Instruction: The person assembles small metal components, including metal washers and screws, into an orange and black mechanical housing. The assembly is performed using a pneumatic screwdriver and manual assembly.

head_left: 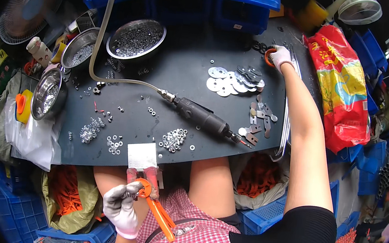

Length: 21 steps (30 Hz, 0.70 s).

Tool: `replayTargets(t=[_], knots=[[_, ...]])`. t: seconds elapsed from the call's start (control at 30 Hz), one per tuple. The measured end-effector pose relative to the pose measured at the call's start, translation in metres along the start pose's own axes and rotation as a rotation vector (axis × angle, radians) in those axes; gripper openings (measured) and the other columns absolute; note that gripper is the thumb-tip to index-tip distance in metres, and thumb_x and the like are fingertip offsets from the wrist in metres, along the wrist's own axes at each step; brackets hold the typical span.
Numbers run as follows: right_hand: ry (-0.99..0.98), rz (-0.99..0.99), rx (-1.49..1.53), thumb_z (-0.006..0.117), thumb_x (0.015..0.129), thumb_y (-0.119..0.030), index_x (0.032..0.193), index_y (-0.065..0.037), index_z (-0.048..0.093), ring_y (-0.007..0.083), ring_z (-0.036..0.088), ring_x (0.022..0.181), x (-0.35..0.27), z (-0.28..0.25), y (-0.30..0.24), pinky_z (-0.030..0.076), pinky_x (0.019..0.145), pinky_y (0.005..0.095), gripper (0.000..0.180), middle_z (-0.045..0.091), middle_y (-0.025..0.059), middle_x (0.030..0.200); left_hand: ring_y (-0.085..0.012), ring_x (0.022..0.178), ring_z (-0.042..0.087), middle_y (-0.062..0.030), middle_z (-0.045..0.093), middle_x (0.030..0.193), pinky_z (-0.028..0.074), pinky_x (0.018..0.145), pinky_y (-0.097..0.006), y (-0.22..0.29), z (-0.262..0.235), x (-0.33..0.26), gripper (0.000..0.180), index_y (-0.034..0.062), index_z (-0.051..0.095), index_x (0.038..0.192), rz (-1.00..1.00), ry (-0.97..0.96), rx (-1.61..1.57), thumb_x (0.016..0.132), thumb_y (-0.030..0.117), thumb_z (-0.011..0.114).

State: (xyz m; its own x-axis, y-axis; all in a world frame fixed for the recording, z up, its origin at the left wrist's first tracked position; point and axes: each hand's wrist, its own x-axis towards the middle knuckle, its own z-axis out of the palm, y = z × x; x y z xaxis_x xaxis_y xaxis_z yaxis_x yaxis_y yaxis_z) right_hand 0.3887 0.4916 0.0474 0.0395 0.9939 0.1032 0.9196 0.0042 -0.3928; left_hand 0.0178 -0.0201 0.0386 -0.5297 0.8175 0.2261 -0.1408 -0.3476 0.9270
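My left hand (122, 207), in a white glove with dirty grey fingertips, pinches an orange handle-like part (160, 217) by its round head, low over my lap. Right behind that part a small clamp with red jaws (151, 176) and a pale square plate (142, 155) sits at the table's front edge. Far out at the right, my gloved right hand (281, 58) closes on an orange ring (269, 57). Black ring-shaped parts (260, 47) lie just left of it. In the middle lies a black air screwdriver (202, 115), its hose attached.
Metal discs (227, 82) and small metal plates (262, 116) lie on the right half of the table. Washers (173, 139) and springs (90, 130) are heaped near the front. Steel bowls (136, 39) stand left, blue bins (183, 5) at the back, a red-yellow bag (339, 90) at right.
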Motion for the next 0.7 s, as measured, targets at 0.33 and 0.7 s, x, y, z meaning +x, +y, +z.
replayTargets(t=[0.33,0.7], knots=[[0.058,0.007,0.440,0.060,0.078,-0.004,0.109,-0.003,0.069,0.0183,0.068,0.085,0.025,-0.013,0.018,0.051,0.077,0.0300,0.032,0.071,0.0125,0.092,-0.0308,0.096,0.065,-0.0130,0.064,0.096,0.055,0.088,-0.046,-0.002,0.007,0.000,0.028,0.0049,0.052,0.111,0.207,-0.076,0.216,0.089,0.013,0.066],[-0.485,0.035,1.287,0.059,0.092,-0.022,0.098,-0.011,0.057,0.0038,0.039,0.047,-0.257,-0.063,-0.143,0.028,0.044,0.0176,0.013,0.054,-0.0022,0.067,-0.0326,0.095,0.067,-0.0157,0.067,0.097,0.055,0.082,-0.040,-0.006,0.001,0.005,0.016,0.0003,0.061,0.101,0.215,-0.157,0.350,0.086,0.001,0.066]])
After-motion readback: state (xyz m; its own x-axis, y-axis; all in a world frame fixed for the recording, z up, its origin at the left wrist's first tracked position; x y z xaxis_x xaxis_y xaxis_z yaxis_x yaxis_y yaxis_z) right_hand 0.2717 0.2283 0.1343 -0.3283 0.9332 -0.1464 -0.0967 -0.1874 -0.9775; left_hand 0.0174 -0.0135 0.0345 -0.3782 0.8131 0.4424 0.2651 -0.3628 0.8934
